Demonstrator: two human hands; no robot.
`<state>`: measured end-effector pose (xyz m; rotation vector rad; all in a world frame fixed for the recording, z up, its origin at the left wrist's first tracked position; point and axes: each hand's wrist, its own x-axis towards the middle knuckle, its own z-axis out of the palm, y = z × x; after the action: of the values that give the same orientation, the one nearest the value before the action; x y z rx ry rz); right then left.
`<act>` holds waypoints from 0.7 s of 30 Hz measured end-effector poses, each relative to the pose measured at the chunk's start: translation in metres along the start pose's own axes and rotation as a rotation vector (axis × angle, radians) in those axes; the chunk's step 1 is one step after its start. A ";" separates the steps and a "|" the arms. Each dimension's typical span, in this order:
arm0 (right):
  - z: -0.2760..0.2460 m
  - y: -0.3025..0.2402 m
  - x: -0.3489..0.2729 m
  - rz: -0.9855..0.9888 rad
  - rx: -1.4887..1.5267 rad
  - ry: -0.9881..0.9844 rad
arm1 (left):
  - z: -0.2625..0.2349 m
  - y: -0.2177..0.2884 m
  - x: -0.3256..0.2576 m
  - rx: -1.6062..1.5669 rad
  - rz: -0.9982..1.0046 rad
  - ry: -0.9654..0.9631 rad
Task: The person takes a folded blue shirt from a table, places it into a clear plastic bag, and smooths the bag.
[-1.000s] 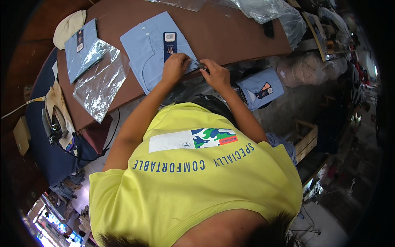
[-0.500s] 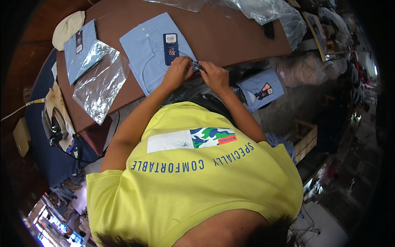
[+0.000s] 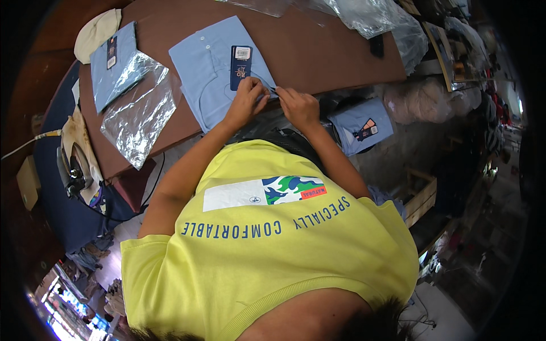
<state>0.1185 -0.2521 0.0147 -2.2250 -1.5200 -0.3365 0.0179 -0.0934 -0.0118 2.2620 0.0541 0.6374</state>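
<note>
Careful: right hand [image 3: 300, 108] pinching small dark item [image 3: 274, 90], left hand [image 3: 248, 102] curled, can't tell its hold, folded blue shirt [image 3: 193, 65] at brown table [image 3: 324, 57] edge; stray tug could skew fold or navy tag [image 3: 240, 69].

Right of the folded blue shirt [image 3: 193, 62], the brown surface [image 3: 324, 57] offers a broad open way, bounded at the far right by loose clear plastic [image 3: 369, 17]. Leftward, a wedge between it and the second folded shirt [image 3: 121, 59] narrows toward the near side, where a crinkled bag [image 3: 142, 122] intrudes.
</note>
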 end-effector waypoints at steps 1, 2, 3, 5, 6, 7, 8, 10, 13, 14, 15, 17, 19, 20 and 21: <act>0.000 0.000 0.000 -0.004 0.001 0.000 | 0.000 0.000 0.000 -0.006 0.002 0.001; 0.000 -0.001 -0.001 -0.007 0.002 0.000 | 0.000 0.000 0.000 -0.014 0.004 0.001; 0.000 -0.001 -0.001 -0.009 0.002 0.000 | 0.000 0.000 0.000 -0.016 0.008 -0.001; 0.001 -0.002 0.000 -0.007 -0.011 -0.010 | -0.001 0.000 0.000 -0.020 0.016 -0.006; 0.002 -0.002 0.001 -0.006 -0.018 -0.015 | -0.001 -0.001 0.000 -0.021 0.014 -0.014; 0.002 -0.002 0.001 -0.001 -0.017 -0.015 | -0.001 -0.001 -0.001 -0.022 0.013 -0.022; 0.003 -0.003 0.002 0.003 -0.016 -0.015 | -0.001 -0.001 -0.001 -0.023 0.011 -0.030; 0.004 -0.003 0.003 0.012 -0.014 -0.017 | -0.001 -0.002 -0.001 -0.023 0.011 -0.037; 0.005 -0.004 0.004 0.028 -0.008 -0.028 | 0.001 -0.003 -0.001 -0.048 0.020 -0.001; 0.006 -0.004 0.003 0.031 -0.001 -0.030 | 0.002 -0.005 -0.001 -0.059 0.024 0.021; 0.007 -0.004 0.004 0.035 0.005 -0.032 | 0.004 -0.006 -0.002 -0.051 0.032 0.020; 0.005 -0.005 0.005 0.063 0.022 -0.017 | 0.005 -0.007 -0.001 -0.035 0.047 0.017; 0.004 -0.006 0.007 0.073 0.028 -0.011 | 0.002 -0.006 -0.002 -0.020 0.039 -0.030; 0.004 -0.006 0.007 0.071 0.023 -0.014 | 0.001 -0.005 -0.002 -0.015 0.034 -0.055; 0.004 -0.006 0.008 0.069 0.019 -0.017 | 0.001 -0.005 -0.002 -0.024 0.034 -0.054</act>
<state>0.1157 -0.2421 0.0158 -2.2647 -1.4445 -0.2815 0.0171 -0.0911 -0.0164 2.2602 -0.0186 0.5915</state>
